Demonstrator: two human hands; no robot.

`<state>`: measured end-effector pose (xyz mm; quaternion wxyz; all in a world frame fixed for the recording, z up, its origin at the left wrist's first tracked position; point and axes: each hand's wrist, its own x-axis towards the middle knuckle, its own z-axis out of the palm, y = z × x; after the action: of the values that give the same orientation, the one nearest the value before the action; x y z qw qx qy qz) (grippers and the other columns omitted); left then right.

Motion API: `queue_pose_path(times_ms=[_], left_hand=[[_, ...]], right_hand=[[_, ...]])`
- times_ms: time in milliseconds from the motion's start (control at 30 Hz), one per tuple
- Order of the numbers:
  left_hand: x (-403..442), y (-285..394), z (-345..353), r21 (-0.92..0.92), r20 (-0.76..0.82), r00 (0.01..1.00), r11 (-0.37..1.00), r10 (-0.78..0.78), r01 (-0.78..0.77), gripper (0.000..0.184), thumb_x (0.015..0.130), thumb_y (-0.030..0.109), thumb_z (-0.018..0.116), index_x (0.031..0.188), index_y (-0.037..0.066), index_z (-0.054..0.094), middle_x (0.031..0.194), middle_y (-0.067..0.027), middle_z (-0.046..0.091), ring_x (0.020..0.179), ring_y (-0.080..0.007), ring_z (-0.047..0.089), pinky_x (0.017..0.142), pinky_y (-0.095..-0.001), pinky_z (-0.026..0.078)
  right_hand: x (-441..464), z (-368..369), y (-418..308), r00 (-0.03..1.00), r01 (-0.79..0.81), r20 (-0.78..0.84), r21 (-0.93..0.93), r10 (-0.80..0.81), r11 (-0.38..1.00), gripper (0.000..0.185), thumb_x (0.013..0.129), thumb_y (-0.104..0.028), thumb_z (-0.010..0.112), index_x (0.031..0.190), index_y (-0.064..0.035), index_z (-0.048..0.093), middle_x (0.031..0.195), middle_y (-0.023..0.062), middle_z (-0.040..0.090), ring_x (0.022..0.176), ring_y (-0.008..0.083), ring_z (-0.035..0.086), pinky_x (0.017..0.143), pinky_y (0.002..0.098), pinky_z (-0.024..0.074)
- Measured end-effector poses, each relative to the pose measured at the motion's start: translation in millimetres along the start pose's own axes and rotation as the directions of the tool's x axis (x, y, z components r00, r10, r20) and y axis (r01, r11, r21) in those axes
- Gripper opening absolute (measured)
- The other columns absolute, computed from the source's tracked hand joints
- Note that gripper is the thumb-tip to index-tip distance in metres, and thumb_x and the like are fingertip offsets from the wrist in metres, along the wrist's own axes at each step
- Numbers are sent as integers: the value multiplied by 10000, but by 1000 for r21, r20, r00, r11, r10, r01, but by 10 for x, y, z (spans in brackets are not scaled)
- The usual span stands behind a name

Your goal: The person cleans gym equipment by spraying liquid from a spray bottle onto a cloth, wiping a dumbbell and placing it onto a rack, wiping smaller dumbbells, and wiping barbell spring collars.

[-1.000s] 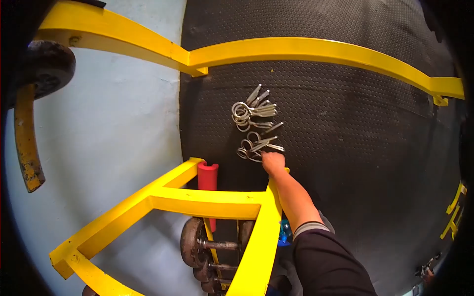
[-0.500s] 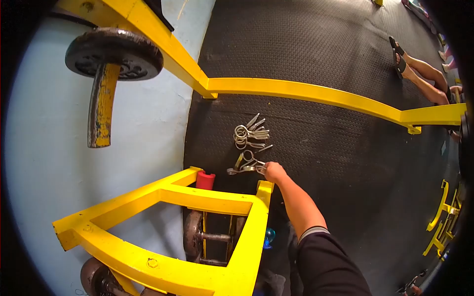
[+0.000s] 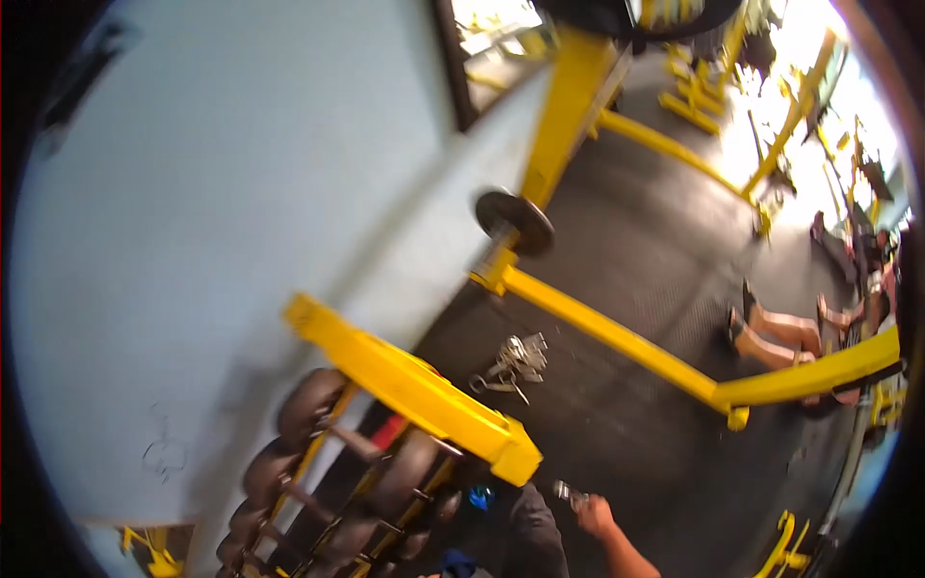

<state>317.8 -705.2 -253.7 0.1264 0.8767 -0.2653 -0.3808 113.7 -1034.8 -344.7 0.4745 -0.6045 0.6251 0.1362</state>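
Observation:
My right hand (image 3: 595,517) is closed around a silver spring collar (image 3: 567,491), which sticks out past the fingers and is blurred by motion. It hangs over the black floor, just right of the end of a yellow rack (image 3: 424,390). A pile of metal spring collars (image 3: 520,361) lies on the floor beyond that rack. My left hand does not show.
Dark dumbbells (image 3: 313,405) sit on the rack at lower left, beside a pale blue wall (image 3: 222,193). A yellow floor bar (image 3: 617,332) crosses beyond the pile, near a weight plate (image 3: 515,222). At right, a person's legs (image 3: 776,332) stretch out.
My right hand has left the pile with a spring collar in it and come back toward my body. The view has swung up, bringing in more of the wall and room.

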Motion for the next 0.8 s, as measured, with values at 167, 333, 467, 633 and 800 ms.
queue_pose_path(times_ms=[167, 333, 467, 633, 800], left_hand=[[-453, 209, -722, -55, -189, 940, 953, 284, -299, 599, 762, 427, 682, 1263, 146, 511, 1069, -187, 565, 970, -404, 551, 822, -468, 465], [-1089, 40, -1489, 178, -157, 767, 782, 622, -597, 711, 801, 389, 699, 1400, 163, 391, 1134, -166, 567, 1003, -335, 579, 839, -423, 469], [-1238, -368, -1850, -1, -222, 766, 786, 603, -618, 399, 776, 537, 648, 981, 199, 704, 876, -86, 626, 834, -283, 619, 732, -367, 500], [-1670, -335, -2106, -204, -377, 838, 847, 394, -491, 423, 810, 540, 596, 887, 139, 708, 866, -143, 652, 845, -325, 636, 719, -425, 493], [-1719, -168, -1866, -561, -451, 879, 717, 154, -414, 382, 856, 439, 588, 856, 72, 691, 733, -139, 652, 691, -278, 636, 648, -382, 483]], right_hand=[[-1773, 218, -626, 838, 517, 304, -178, -453, 837, 267, 851, -245, 542, 974, -32, 647, 873, 146, 663, 887, 296, 636, 763, 365, 495], [-3017, 624, -1581, 260, 965, 600, -143, -756, 219, 212, 855, -190, 529, 867, -24, 660, 865, 144, 657, 813, 306, 612, 719, 384, 489], [-3800, 640, -2232, 482, 600, 612, 291, -627, 745, 213, 867, -282, 614, 977, -110, 675, 822, 95, 703, 679, 292, 645, 631, 364, 527], [-3945, 1070, -2172, 439, 822, -326, 523, -837, 228, 254, 722, -103, 718, 901, 15, 581, 758, 97, 579, 661, 225, 555, 678, 347, 474], [-4171, 1225, -1695, 107, 990, -447, -36, -888, 137, 386, 732, -170, 758, 995, -17, 520, 957, 75, 494, 831, 155, 478, 725, 295, 444]])
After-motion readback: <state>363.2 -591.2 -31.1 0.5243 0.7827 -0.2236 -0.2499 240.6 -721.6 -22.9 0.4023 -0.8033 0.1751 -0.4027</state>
